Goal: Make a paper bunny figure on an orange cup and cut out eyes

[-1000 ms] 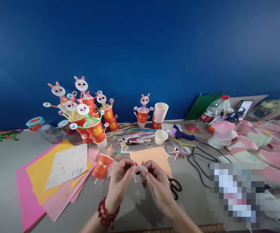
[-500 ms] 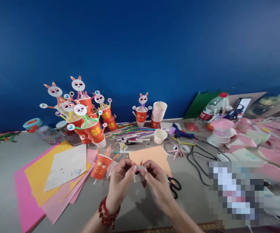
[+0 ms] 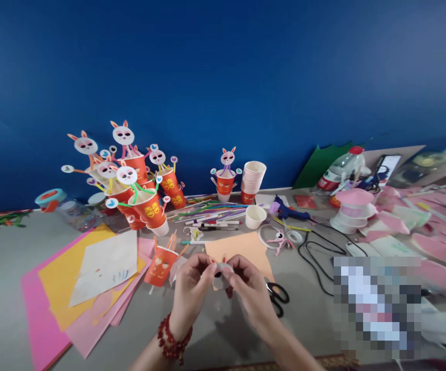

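Note:
Between my two hands is a small white paper rabbit face (image 3: pixel 223 268) with orange-pink ears and a dark eye. My left hand (image 3: pixel 197 278), with red beads at the wrist, pinches its left side. On the right side, my right hand (image 3: pixel 246 283) pinches it too, and the fingers cover much of the face. Beneath and behind the hands lies a sheet of peach paper (image 3: pixel 242 246). Black-handled scissors (image 3: pixel 279 296) rest beside my right hand, partly hidden. To the left of my left hand a red paper cup (image 3: pixel 161 265) with orange strips leans on the table.
Red cups with rabbit faces (image 3: pixel 147 206) stand at the back left. Coloured paper sheets (image 3: pixel 52 288) lie at the left. Along the back are stacked paper cups (image 3: pixel 253 178), pens (image 3: pixel 215 223) and a blue glue gun (image 3: pixel 290 210) with a black cable (image 3: pixel 315 252). Pink paper pieces (image 3: pixel 431 247) crowd the right.
Both hands stay almost in place, still pinching the rabbit face. The view has shifted very slightly.

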The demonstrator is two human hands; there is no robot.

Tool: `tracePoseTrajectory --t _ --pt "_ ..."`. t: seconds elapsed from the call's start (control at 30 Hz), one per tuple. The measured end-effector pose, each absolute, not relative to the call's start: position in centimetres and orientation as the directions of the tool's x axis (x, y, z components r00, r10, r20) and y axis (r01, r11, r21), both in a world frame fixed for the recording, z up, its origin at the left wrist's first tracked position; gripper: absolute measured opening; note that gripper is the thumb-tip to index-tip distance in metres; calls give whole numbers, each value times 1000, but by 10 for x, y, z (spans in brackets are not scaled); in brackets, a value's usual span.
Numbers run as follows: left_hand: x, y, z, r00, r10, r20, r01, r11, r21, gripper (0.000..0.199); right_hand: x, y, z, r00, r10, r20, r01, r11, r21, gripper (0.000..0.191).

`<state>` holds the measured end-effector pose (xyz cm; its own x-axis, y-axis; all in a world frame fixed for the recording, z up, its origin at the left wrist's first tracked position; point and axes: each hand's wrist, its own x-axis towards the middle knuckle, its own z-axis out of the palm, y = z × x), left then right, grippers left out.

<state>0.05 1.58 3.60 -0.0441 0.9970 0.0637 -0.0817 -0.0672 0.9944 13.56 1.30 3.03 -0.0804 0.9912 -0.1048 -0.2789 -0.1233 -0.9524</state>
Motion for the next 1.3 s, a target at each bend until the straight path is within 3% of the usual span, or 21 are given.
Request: tracePoseTrajectory --t 0.4,0.63,0.97,1.3 --pt "-1 14 37 -53 997 50 -93 -55 994 20 137 14 30 -88 990 -112 -301 -134 -944 39" --pt "-3 10 31 -45 998 48 -163 -55 985 19 136 15 28 -83 980 -180 -416 -198 -887 36" --pt "3 13 39 -49 993 108 -44 -110 993 18 134 13 30 -73 979 -190 -422 -203 -884 37" --pt "5 10 37 -35 996 85 -48 -86 995 21 138 15 32 -53 994 -94 -354 -107 -929 29"
